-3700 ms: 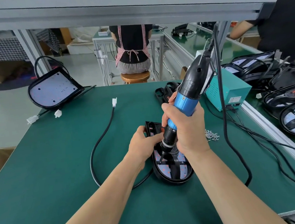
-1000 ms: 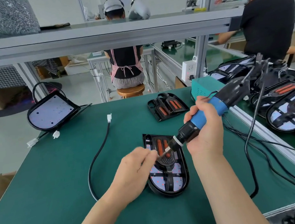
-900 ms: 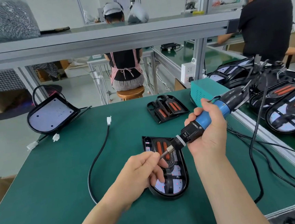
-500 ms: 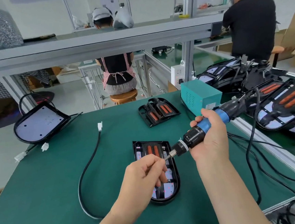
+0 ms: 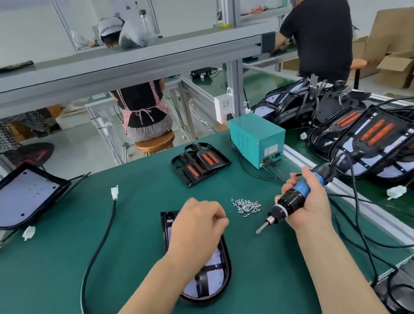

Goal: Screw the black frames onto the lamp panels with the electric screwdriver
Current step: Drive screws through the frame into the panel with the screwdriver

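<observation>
A worker's left hand [image 5: 197,229] hovers over the panel [image 5: 211,276], fingers curled; whether it pinches anything is hidden. The screws [image 5: 246,206] lie just beyond its knuckles, toward the right hand [image 5: 305,203], which grasps the screwdriver [image 5: 284,204], bit slanting down beside the pile. The left hand is nearer. The panel runs lengthwise away from the worker on the green mat [image 5: 133,238].

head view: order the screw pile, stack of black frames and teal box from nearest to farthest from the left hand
1. screw pile, just right of the left hand
2. stack of black frames, straight ahead
3. teal box, farther back, right
</observation>
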